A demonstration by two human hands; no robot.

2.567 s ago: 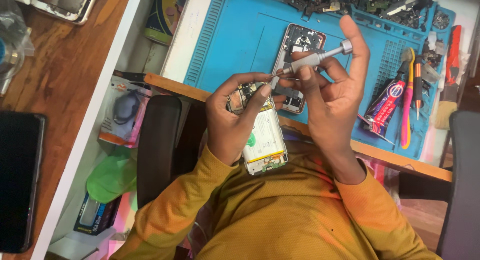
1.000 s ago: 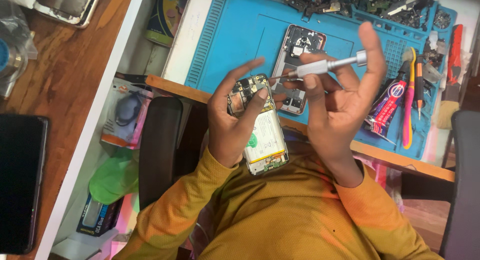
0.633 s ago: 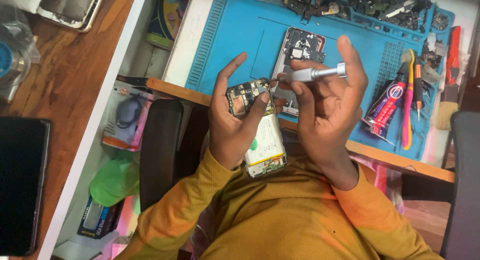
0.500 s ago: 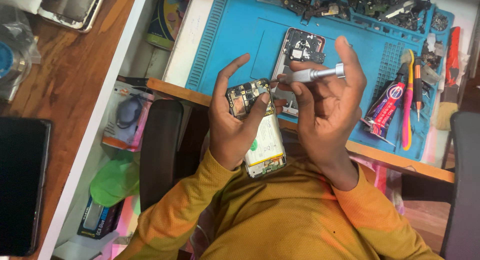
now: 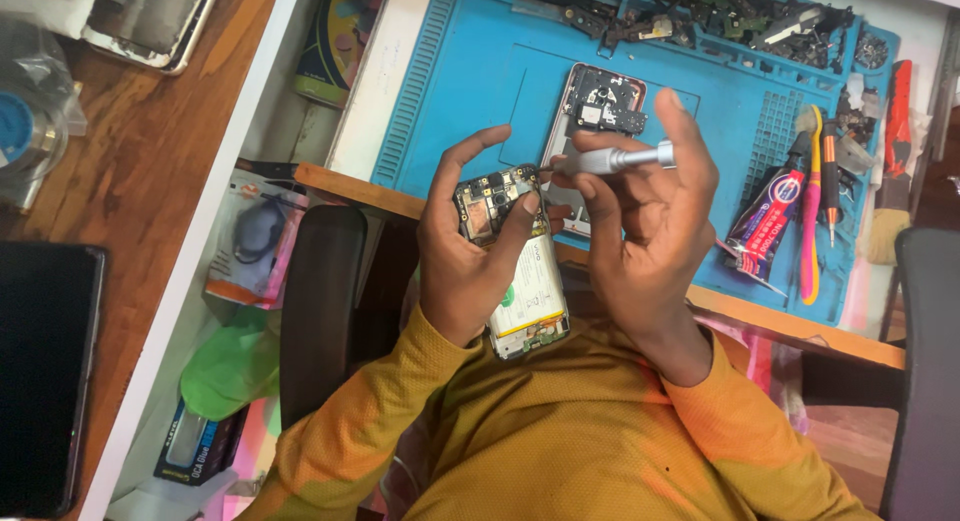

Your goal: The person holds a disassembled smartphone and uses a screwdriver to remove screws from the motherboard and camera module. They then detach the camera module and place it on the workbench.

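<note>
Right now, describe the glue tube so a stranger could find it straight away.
Start at the blue repair mat on the desk and go to its right edge. The glue tube lies slanted there, left of a pink-and-yellow brush; it alone is a squeezed red-and-blue tube among slim-handled tools.

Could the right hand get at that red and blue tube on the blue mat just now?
Probably yes. The tube lies uncovered on the blue mat, close beside the right hand, nothing between them. But that hand is holding a silver screwdriver, so it isn't free.
</note>
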